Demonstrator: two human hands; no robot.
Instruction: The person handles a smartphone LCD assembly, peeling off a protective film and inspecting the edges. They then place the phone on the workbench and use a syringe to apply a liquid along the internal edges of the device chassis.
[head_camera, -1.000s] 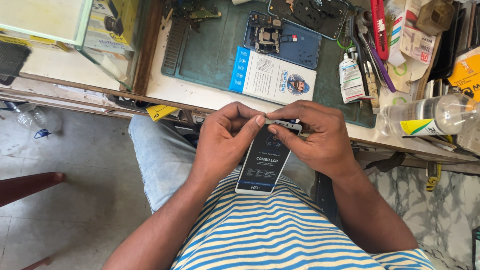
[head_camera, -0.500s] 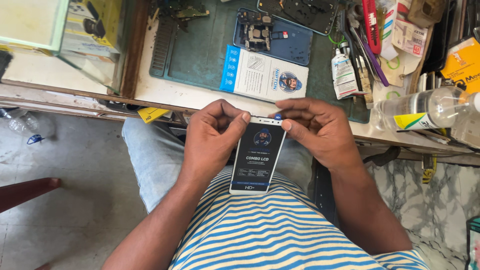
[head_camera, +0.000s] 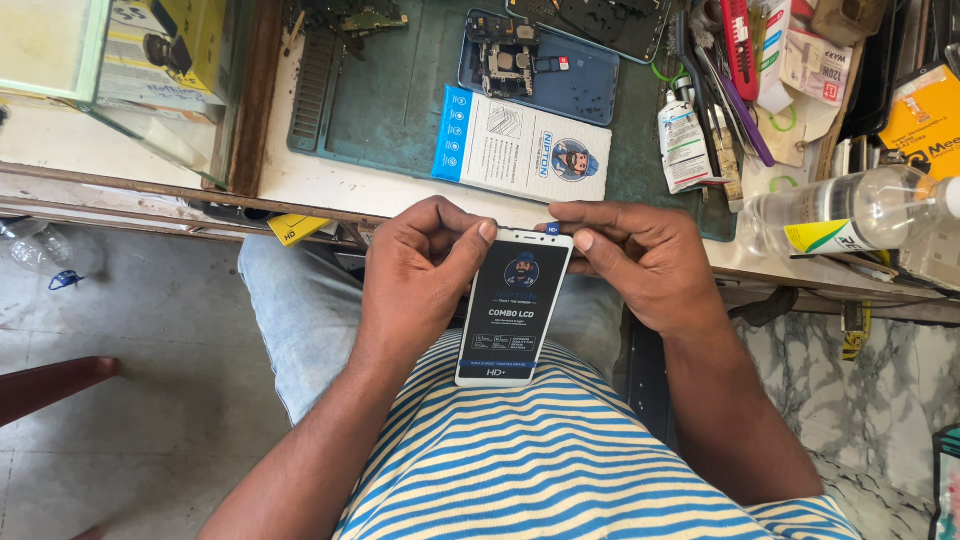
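Both hands' grip is pinched shut on the top end of a white-framed phone screen panel (head_camera: 514, 307), left hand (head_camera: 420, 270) at nine o'clock, right hand (head_camera: 640, 262) at three, over the lap, with the bench (head_camera: 330, 185) at twelve o'clock bearing a flat white-and-blue box (head_camera: 522, 145).

front: workbench edge (head_camera: 300, 195), box (head_camera: 522, 150) | left: bare floor (head_camera: 150, 400)

The person wears a blue-and-cream striped shirt (head_camera: 560, 450) and light blue jeans (head_camera: 300, 310), forearms bare.
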